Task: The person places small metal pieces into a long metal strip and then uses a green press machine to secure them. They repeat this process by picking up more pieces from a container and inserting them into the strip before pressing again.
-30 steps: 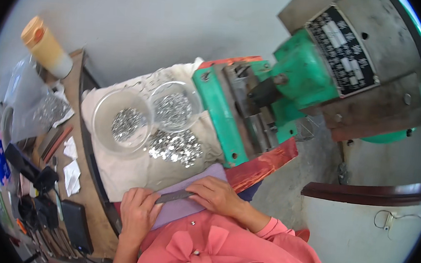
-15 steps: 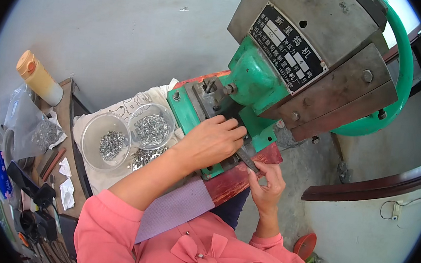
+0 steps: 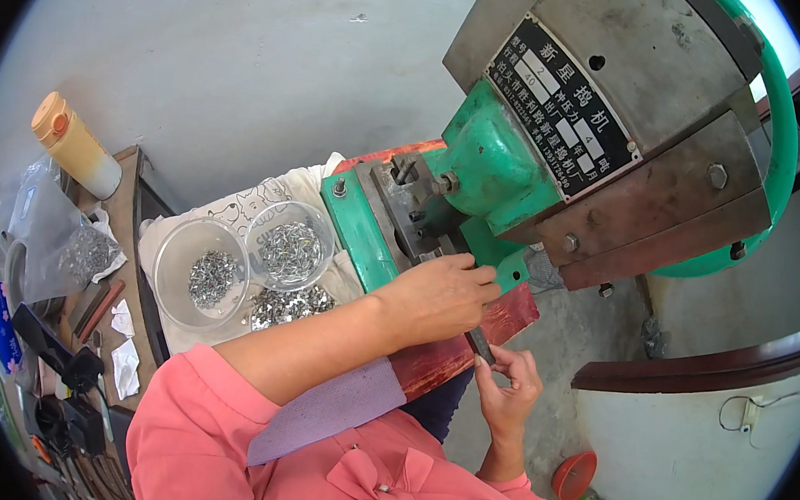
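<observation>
A dark, narrow metal bar [image 3: 481, 347] slants out from the bed of a green press [image 3: 364, 233] toward me. My right hand [image 3: 509, 390] pinches its near end between thumb and fingers. Over the press bed lies my left hand [image 3: 443, 296], its fingers bent down near the far part of the bar. Its fingertips are mostly hidden, so what they hold cannot be made out. Left of the press stand two clear tubs: one tub [image 3: 165, 274] and another tub [image 3: 258, 267], both with small shiny metal pieces. A pile of metal pieces [image 3: 287, 307] lies beside them.
The press head [image 3: 613, 51] with a green wheel [image 3: 782, 177] rises over my hands. At left, a side table [image 3: 123, 167] carries a yellow bottle [image 3: 74, 149], a plastic bag [image 3: 45, 222] and tools. A red bowl [image 3: 574, 477] sits on the floor at right.
My left hand has slid toward me and to the right along the press bed, uncovering more of it. The bar's near end has shifted slightly toward me, still in my right hand.
</observation>
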The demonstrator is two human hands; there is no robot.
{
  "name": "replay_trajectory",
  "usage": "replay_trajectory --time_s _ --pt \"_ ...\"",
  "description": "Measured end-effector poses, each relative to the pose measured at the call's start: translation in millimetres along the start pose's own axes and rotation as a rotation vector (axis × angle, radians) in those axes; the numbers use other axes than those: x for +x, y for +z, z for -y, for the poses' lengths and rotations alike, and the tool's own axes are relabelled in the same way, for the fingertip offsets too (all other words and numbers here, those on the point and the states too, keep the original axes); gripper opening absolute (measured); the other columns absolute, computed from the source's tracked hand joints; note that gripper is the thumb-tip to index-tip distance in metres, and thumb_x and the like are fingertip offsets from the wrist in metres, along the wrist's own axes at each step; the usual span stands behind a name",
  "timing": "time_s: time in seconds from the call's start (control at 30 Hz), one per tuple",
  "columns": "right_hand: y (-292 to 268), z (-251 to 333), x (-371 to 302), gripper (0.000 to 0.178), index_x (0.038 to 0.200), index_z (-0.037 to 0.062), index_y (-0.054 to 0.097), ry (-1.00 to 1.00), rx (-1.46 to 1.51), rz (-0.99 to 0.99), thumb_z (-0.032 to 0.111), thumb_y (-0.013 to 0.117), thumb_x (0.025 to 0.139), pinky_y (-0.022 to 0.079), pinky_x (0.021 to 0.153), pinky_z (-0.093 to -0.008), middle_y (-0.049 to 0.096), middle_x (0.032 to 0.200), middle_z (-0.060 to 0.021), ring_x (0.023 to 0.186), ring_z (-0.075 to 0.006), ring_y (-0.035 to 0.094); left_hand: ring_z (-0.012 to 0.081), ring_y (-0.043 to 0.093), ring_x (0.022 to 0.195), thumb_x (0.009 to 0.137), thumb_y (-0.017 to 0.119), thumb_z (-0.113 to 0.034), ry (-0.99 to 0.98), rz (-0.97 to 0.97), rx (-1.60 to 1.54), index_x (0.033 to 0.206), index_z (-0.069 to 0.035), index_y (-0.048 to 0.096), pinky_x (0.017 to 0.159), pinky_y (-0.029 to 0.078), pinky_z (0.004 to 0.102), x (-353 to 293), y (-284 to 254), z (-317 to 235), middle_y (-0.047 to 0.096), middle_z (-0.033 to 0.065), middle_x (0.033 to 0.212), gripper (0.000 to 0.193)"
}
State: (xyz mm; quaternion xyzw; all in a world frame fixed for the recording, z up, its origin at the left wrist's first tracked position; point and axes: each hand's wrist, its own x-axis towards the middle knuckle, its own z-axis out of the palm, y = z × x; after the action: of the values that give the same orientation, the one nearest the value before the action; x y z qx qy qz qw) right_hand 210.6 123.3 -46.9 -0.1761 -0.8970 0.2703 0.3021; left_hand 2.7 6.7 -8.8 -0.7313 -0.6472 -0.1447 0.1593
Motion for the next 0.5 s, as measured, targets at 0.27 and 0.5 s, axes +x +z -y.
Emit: replay_trajectory --time_s 0.27,0.5 --pt "36.6 5.6 21.7 0.028 0.106 -0.0011 0.073 -0.05 0.089 0.0 -0.003 0.081 0.079 0.053 0.063 -0.0264 0.067 0.087 -0.0105 0.067 -0.0162 0.067 0.0196 0.057 0.115 0.085 0.06 -0.019 -0.166 0.022 0.134 0.107 -0.004 0.07 0.098 0.044 0.0328 -32.5 8.6 -26.4 0.063 0.0042 0.115 0.029" --pt "54.0 -30.3 34.0 0.024 0.114 -0.0028 0.071 0.269 0.512 -0.043 0.001 0.071 0.091 0.053 0.076 -0.027 0.069 0.096 -0.0114 0.083 -0.0172 0.065 0.0248 0.05 0.136 0.087 0.057 -0.018 -0.318 -0.005 0.131 0.134 0.001 0.06 0.114 0.037 0.0396 -47.3 18.4 -34.8 0.059 0.0097 0.139 0.05"
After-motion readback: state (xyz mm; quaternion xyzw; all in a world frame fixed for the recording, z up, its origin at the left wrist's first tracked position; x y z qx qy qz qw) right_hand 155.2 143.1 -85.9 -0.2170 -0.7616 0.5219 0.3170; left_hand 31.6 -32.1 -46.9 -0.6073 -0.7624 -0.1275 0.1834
